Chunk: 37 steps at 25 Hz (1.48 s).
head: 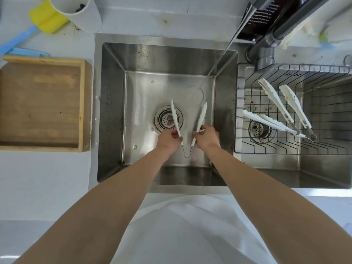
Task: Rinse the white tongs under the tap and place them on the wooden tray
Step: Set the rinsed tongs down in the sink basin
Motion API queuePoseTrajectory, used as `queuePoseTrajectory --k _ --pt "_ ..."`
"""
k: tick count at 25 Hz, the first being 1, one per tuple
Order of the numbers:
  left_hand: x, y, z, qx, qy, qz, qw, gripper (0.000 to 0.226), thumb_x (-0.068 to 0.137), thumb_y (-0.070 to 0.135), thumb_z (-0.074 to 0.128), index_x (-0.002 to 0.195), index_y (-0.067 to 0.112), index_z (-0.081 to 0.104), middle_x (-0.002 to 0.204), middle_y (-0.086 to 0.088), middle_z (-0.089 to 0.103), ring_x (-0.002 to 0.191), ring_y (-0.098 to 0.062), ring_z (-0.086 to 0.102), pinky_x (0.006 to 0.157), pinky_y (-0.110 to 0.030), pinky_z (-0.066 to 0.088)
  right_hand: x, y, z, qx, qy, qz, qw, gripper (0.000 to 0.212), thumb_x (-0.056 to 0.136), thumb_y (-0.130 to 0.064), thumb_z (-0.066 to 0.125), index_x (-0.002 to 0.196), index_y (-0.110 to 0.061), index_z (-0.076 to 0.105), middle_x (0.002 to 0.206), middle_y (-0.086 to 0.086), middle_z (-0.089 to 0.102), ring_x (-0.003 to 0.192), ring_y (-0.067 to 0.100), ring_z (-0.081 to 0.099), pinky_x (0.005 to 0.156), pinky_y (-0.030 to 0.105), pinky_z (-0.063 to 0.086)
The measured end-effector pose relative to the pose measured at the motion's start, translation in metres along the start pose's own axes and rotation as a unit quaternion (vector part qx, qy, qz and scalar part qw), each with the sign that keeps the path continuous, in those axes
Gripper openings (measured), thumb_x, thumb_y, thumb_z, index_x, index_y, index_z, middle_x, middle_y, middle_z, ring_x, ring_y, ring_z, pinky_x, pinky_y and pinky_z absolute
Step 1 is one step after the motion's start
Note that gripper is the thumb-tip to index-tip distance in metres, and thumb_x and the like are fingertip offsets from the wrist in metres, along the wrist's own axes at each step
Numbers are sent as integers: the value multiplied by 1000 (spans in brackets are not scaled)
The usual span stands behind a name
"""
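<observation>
The tongs [202, 116] hang over the sink [112, 111], splayed in a V: wire hinge toward the person, tips pointing away, near the drain [163, 119]. Each grip is clamped low on one arm, the left hand [167, 140] pinching the left arm, the right hand [206, 137] the right. The stream [222, 54] from the tap [270, 44] slants down to the basin's far right corner, beyond and right of the tips (no water seems to reach them here). So the rinse likely calls for a push forward and rightward, roughly along the tongs' own axis, with the right hand nearer. The tray [86, 105] sits on the worktop [47, 172] left of the sink, on the left hand's side.
</observation>
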<state>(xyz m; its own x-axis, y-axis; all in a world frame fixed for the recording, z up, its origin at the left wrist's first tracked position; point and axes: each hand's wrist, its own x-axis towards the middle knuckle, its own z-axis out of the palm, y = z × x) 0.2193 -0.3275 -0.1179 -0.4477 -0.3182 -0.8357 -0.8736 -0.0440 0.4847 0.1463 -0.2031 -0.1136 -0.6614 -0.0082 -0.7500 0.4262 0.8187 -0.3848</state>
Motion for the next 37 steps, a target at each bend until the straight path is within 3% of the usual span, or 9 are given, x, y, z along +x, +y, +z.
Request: queuePoseTrajectory --k 3,7,11,17,20,26,30,33,37 --pt "7 0 7 -2 -2 -6 1000 23 87 11 67 73 27 60 91 -9 72 90 -28 70 87 -46 57 6 0 1 -28 14 5 999 16 93 -24 60 106 -16 55 105 9 61 90 29 63 83 36 54" --pt "17 -1 14 -8 -12 -18 1000 6 85 15 63 84 20 62 98 -12 71 92 -29 69 88 -48 56 9 -2 2 -36 9 18 999 19 92 -24 59 107 -15 52 109 10 59 94 30 61 85 38 53" --pt "15 4 16 1 -35 -35 999 26 84 14 62 110 16 63 103 -7 69 97 -29 66 92 -42 54 10 -5 4 1 -18 32 999 20 91 -13 59 109 -17 53 110 8 62 96 29 63 84 37 55" --pt "12 8 19 12 -57 -20 998 32 86 9 56 117 14 61 107 -13 69 104 -37 63 78 -33 46 14 -4 6 69 -45 58 995 24 88 -4 57 110 -12 55 114 11 65 105 28 63 94 42 55" --pt "10 10 18 23 -53 -17 998 34 87 8 55 120 13 59 112 -11 68 104 -32 62 81 -32 45 14 -5 2 59 -59 57 995 17 89 -5 56 103 -14 51 114 12 63 105 29 62 93 43 55" --pt "-6 26 9 34 -16 -1 999 39 97 21 51 135 10 48 120 -4 58 109 -22 55 88 -23 37 -4 -14 -17 44 -68 16 997 33 94 -8 45 127 -5 48 115 13 59 102 28 59 85 34 50" --pt "-28 38 11 -19 -4 64 998 31 97 26 48 124 14 56 120 -6 63 108 -26 62 99 -36 47 -30 -15 -36 82 -69 -28 994 46 95 -10 41 141 -12 41 127 11 57 108 27 61 93 38 52" --pt "-50 51 13 -79 4 122 989 16 98 21 46 107 22 59 105 0 64 102 -25 64 89 -34 47 -49 -12 -54 141 -39 -80 986 42 94 -9 43 135 -17 47 122 9 61 105 25 64 95 45 54" --pt "-86 72 22 -92 -4 198 976 15 98 24 47 98 33 60 109 1 66 98 -15 65 91 -34 49 -73 -6 -94 194 6 -137 971 38 93 -4 51 129 -15 53 114 4 65 104 22 66 93 45 55"
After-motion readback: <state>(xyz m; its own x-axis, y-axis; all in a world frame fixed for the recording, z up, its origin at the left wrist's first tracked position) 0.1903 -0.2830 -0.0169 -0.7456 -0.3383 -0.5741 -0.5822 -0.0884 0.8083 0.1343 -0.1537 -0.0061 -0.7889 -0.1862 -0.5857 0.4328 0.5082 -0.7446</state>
